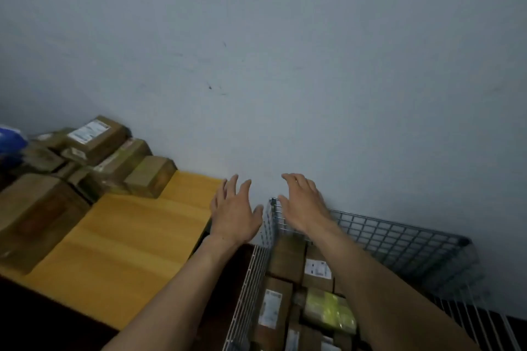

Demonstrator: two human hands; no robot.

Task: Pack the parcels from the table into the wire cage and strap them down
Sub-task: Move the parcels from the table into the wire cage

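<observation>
**Both grips spread and empty over the cage corner**

The person is reaching both bare arms forward toward the pale wall [285, 65]. The left grip [233, 214] is hovering palm down with its fingers spread wide, over the right end of the yellow desk [128, 236] and just beside the wire cage [399, 234]. It is holding nothing. The right grip [302, 208] is hovering the same way, fingers loosely fanned and empty, over the cage's far left corner. The two grips are near each other but apart, and the top of the cage's corner is showing between them.

A pile of brown parcels [108, 157] is lying at the far left of the desk against the wall, several with white labels facing up. A larger brown parcel [34, 214] is sitting nearer, at the desk's left edge. A blue thing [8, 142] is showing at the left border, too blurred to make out.

The cage is standing to the right of the desk, close to the wall, with its mesh sides rising above its load. Inside it, packed parcels are lying flat and close together. A plain brown box [285, 259] is sitting toward the far end, with a long labelled box [271, 305] nearer. A yellow-green wrapped packet [328, 310] is lying to the right of that. The right forearm is crossing above them.
</observation>
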